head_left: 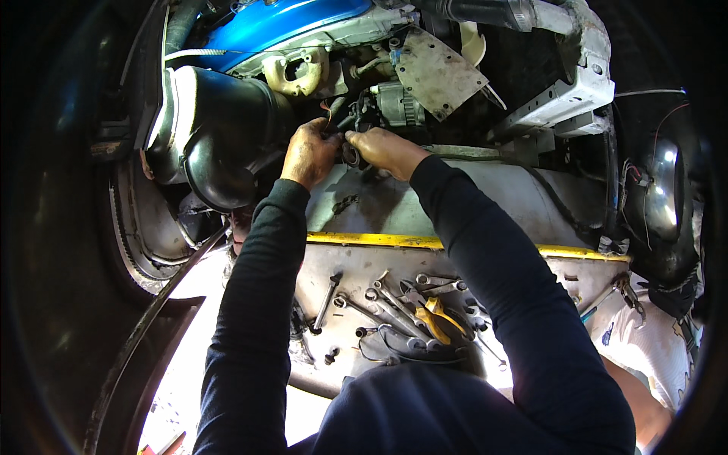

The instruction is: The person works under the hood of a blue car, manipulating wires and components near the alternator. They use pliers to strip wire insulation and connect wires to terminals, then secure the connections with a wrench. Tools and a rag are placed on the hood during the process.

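Both my hands reach into an engine bay and meet at dark, greasy parts just below a grey alternator (pixel 400 105). My left hand (pixel 309 154) is closed, its fingertips bent inward beside a thin orange wire (pixel 326 111). Close to it, my right hand (pixel 385 152) has its thumb and fingers pinched together. Under the fingertips shows a small dark ring-shaped part (pixel 351 157). What either hand grips is too small and shaded to make out.
A large black canister (pixel 227 125) stands left of my hands. Beyond are a blue engine cover (pixel 284 26), a manifold (pixel 299 74) and a flat metal plate (pixel 440 73). Nearer me, past a yellow-edged panel (pixel 371 240), lie several wrenches (pixel 394 307) and yellow-handled pliers (pixel 434 320).
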Demonstrator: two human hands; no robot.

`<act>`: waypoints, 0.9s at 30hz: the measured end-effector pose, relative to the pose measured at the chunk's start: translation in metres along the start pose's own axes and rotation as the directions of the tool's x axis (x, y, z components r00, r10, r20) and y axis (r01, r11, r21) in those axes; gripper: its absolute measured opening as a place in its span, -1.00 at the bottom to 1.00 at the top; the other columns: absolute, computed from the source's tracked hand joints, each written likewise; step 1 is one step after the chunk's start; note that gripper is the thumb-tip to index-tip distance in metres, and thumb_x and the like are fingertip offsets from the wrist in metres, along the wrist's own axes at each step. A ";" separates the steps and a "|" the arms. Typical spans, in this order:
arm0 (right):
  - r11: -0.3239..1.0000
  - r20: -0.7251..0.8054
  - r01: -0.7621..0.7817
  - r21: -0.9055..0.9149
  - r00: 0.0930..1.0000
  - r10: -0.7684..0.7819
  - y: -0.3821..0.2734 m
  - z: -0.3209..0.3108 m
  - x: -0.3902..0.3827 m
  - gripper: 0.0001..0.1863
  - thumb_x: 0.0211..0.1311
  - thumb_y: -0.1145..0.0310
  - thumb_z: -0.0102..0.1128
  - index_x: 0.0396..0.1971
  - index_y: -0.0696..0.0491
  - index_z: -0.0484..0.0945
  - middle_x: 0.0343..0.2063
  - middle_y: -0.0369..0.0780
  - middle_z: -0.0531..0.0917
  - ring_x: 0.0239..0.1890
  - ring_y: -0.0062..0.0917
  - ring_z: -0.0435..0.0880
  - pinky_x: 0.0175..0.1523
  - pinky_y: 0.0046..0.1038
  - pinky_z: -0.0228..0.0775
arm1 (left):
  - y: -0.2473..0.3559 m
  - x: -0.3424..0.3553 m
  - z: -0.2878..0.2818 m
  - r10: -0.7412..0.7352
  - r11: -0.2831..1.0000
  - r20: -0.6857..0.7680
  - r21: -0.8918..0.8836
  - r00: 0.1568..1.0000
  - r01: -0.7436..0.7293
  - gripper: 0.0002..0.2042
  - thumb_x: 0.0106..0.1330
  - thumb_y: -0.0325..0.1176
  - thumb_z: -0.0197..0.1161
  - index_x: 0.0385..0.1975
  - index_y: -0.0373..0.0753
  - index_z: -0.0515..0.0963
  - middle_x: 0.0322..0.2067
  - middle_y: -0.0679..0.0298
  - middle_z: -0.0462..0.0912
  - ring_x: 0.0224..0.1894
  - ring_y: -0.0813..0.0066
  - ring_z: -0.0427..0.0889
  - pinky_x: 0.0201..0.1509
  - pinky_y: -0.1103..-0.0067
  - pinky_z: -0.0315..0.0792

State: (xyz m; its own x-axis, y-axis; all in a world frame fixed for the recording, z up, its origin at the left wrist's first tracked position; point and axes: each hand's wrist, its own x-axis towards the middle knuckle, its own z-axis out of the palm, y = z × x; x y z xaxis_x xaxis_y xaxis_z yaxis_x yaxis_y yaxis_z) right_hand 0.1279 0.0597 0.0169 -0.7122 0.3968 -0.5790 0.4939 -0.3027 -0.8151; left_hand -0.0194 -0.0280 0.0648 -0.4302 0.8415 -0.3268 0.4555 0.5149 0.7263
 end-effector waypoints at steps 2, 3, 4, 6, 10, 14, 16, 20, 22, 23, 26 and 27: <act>0.965 0.058 -0.038 0.259 0.998 0.024 0.002 0.001 0.007 -0.55 0.47 0.17 0.00 -0.17 0.32 0.63 -0.17 0.07 0.72 -0.10 -0.31 0.73 -0.07 -0.23 0.49 | 0.001 0.000 -0.003 -0.080 0.997 0.047 -0.015 0.996 0.080 -0.63 0.31 -0.34 0.32 0.00 -0.50 0.59 -0.18 -0.05 0.77 -0.13 0.23 0.77 -0.01 0.41 0.56; 0.920 0.097 -0.049 0.389 0.995 0.012 0.004 0.000 0.011 -0.59 0.46 0.22 0.02 -0.16 0.31 0.64 -0.18 0.04 0.73 -0.11 -0.35 0.72 -0.09 -0.26 0.49 | 0.002 0.001 -0.007 -0.129 0.992 0.079 0.014 0.988 0.129 -0.63 0.32 -0.35 0.30 0.04 -0.46 0.59 -0.19 -0.02 0.78 -0.15 0.27 0.77 -0.03 0.42 0.56; 0.943 0.063 0.046 0.330 0.996 -0.070 0.008 -0.003 0.014 -0.67 0.45 0.27 0.03 -0.19 0.23 0.65 -0.25 -0.07 0.73 -0.21 -0.42 0.70 -0.15 -0.31 0.50 | 0.002 0.001 -0.010 -0.156 0.988 0.103 0.040 0.982 0.152 -0.63 0.33 -0.35 0.28 0.08 -0.42 0.59 -0.20 0.01 0.78 -0.16 0.31 0.77 -0.04 0.43 0.57; 0.845 0.164 -0.022 0.535 0.983 -0.078 0.013 -0.008 0.019 -0.75 0.46 0.28 0.01 -0.21 0.10 0.64 -0.35 -0.23 0.71 -0.35 -0.52 0.68 -0.27 -0.35 0.54 | 0.001 0.006 -0.014 0.081 0.939 0.204 0.313 0.976 -0.143 -0.65 0.39 -0.35 0.22 0.14 -0.28 0.59 -0.23 0.06 0.78 -0.18 0.31 0.77 -0.04 0.42 0.58; 0.751 0.273 -0.125 0.649 0.959 -0.077 0.012 -0.017 0.021 -0.78 0.49 0.29 -0.02 -0.19 0.04 0.61 -0.35 -0.29 0.70 -0.37 -0.53 0.67 -0.29 -0.33 0.57 | -0.003 0.020 -0.020 0.072 0.935 0.312 0.310 0.947 -0.174 -0.67 0.49 -0.30 0.12 0.19 -0.05 0.61 -0.23 0.09 0.77 -0.13 0.15 0.76 0.03 0.39 0.58; 0.651 0.202 -0.107 0.751 0.977 -0.073 -0.001 -0.017 0.013 -0.82 0.48 0.30 0.03 -0.21 0.03 0.59 -0.37 -0.30 0.68 -0.38 -0.53 0.65 -0.30 -0.34 0.56 | 0.001 0.049 -0.024 -0.101 0.944 0.298 0.330 0.949 -0.003 -0.69 0.45 -0.13 0.18 -0.06 -0.16 0.73 -0.24 0.07 0.77 -0.14 0.16 0.76 -0.01 0.39 0.57; 0.663 0.170 -0.098 0.742 0.984 -0.045 -0.006 -0.019 0.007 -0.82 0.49 0.30 0.04 -0.22 0.03 0.59 -0.37 -0.29 0.67 -0.38 -0.52 0.64 -0.30 -0.35 0.53 | 0.007 0.063 -0.023 -0.138 0.877 0.311 0.479 0.940 -0.030 -0.72 0.43 -0.13 0.19 -0.14 -0.13 0.75 -0.33 0.08 0.76 -0.21 0.16 0.76 -0.07 0.34 0.59; 0.802 0.072 -0.024 0.597 0.997 -0.024 -0.007 -0.022 0.003 -0.77 0.52 0.22 0.06 -0.26 0.03 0.59 -0.39 -0.29 0.66 -0.38 -0.53 0.61 -0.34 -0.38 0.48 | 0.018 0.060 -0.010 0.284 0.246 0.525 0.769 0.802 -0.590 -0.76 0.38 -0.27 0.16 -0.28 -0.25 0.74 -0.43 0.10 0.73 -0.29 0.13 0.76 -0.15 0.37 0.62; 0.973 -0.040 0.098 0.210 0.995 -0.092 -0.005 -0.023 0.007 -0.74 0.51 0.17 0.06 -0.26 0.03 0.60 -0.41 -0.30 0.65 -0.41 -0.54 0.59 -0.38 -0.40 0.45 | 0.024 0.053 0.008 0.179 0.407 0.314 0.839 0.933 -0.360 -0.75 0.36 -0.26 0.14 -0.28 -0.24 0.73 -0.32 -0.02 0.75 -0.18 -0.02 0.75 -0.05 0.28 0.62; 0.990 -0.083 0.140 -0.010 0.987 -0.140 -0.003 -0.023 0.009 -0.73 0.51 0.15 0.06 -0.27 0.03 0.60 -0.42 -0.30 0.65 -0.43 -0.54 0.58 -0.40 -0.41 0.43 | 0.026 0.046 0.014 0.113 0.660 0.110 0.734 0.987 -0.158 -0.74 0.35 -0.24 0.15 -0.27 -0.25 0.73 -0.28 -0.06 0.75 -0.13 -0.07 0.75 -0.01 0.25 0.62; 0.897 -0.098 0.392 0.203 0.920 -0.379 0.002 -0.025 0.013 -0.61 0.47 0.07 0.09 -0.16 0.13 0.64 -0.38 -0.19 0.67 -0.39 -0.45 0.63 -0.30 -0.38 0.47 | 0.030 0.040 0.022 0.115 0.737 0.056 0.664 0.992 -0.123 -0.69 0.32 -0.19 0.19 -0.25 -0.31 0.72 -0.23 -0.14 0.74 -0.08 -0.13 0.72 0.04 0.20 0.59; 0.894 -0.078 0.228 0.385 0.974 -0.215 0.003 -0.026 0.011 -0.64 0.43 0.15 0.12 -0.06 0.14 0.63 -0.29 -0.18 0.68 -0.29 -0.43 0.65 -0.25 -0.36 0.51 | 0.029 0.039 0.022 0.135 0.748 0.029 0.652 0.990 -0.121 -0.69 0.32 -0.19 0.19 -0.24 -0.33 0.72 -0.23 -0.15 0.74 -0.07 -0.13 0.72 0.04 0.19 0.59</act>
State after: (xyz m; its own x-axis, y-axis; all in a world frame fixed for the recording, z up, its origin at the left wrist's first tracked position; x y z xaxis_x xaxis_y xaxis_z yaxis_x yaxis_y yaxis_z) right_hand 0.1345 0.0855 0.0077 -0.7606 0.5190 -0.3900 0.0868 -0.5140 -0.8534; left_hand -0.0059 0.0232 0.0598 -0.3417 0.9079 -0.2429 0.9013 0.3898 0.1889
